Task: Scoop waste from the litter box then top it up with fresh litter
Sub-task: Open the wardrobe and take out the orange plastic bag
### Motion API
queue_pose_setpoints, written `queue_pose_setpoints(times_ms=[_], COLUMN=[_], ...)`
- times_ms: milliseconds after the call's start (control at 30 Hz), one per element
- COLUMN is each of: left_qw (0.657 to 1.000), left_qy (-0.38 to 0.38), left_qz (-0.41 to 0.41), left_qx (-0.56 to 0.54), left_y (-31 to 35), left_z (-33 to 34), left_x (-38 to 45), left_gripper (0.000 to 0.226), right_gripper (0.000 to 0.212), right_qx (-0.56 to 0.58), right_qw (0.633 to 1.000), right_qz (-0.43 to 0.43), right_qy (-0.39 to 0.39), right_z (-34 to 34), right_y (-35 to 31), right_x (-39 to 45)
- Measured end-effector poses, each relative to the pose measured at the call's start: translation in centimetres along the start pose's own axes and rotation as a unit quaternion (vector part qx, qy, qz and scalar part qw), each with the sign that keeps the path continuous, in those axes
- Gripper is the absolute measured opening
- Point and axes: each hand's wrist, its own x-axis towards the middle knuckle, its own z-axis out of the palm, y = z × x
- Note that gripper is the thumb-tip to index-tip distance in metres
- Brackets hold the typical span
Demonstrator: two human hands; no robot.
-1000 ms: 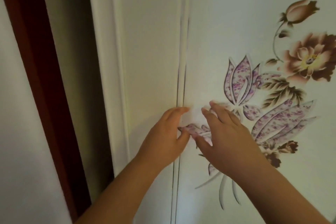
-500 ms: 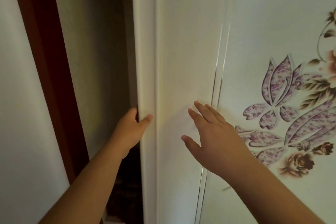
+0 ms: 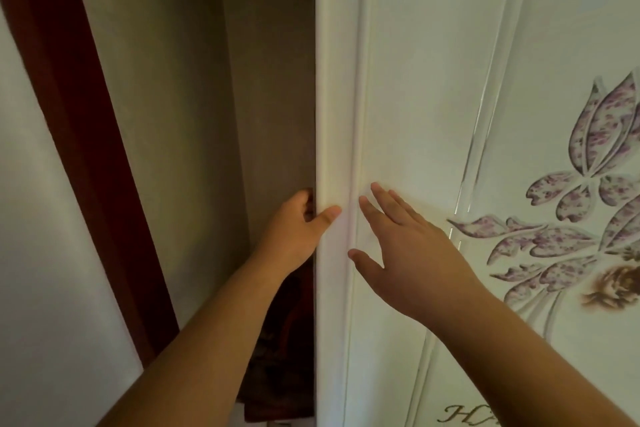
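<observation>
The white door (image 3: 408, 114) now stands further toward 3 o'clock than a second ago — a dark gap (image 3: 277, 114) shows at its 9 o'clock side. The left hand (image 3: 298, 229) has left the centre seam and hooks the door's edge; the right hand (image 3: 408, 253) lies flat, fingers spread.

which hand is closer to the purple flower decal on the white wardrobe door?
Right. The right hand lies flat on the door face, just left of the purple flower decal. The left hand grips the white wardrobe door by its left edge, farther from it.
</observation>
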Motion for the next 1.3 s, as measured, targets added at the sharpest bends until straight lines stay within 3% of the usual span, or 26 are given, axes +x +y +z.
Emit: queue_pose_setpoints(times_ms=[233, 333, 700, 1300], left_qw=[0.999, 0.998, 0.994, 0.989], left_qy=[-0.033, -0.05, -0.071, -0.104], left_qz=[0.025, 0.03, 0.084, 0.101], left_qx=[-0.006, -0.02, -0.007, 0.03], left_y=[-0.8, 1.3, -1.0, -1.7], left_z=[0.1, -1.6, -2.9, -3.6], left_x=[1.5, 2.7, 3.3, 2.6], left_gripper=[0.061, 0.064, 0.061, 0.062], right_gripper=[0.085, 0.088, 0.09, 0.095], right_qx=[-0.006, -0.02, -0.022, -0.001], right_qw=[0.997, 0.996, 0.99, 0.982], right_qz=[0.072, 0.089, 0.135, 0.186], right_qy=[-0.007, -0.018, -0.032, -0.04], right_z=[1.8, -0.5, 1.1, 3.3], right_y=[-2.0, -3.1, -5.9, -7.4], right_x=[0.5, 1.8, 1.3, 0.7])
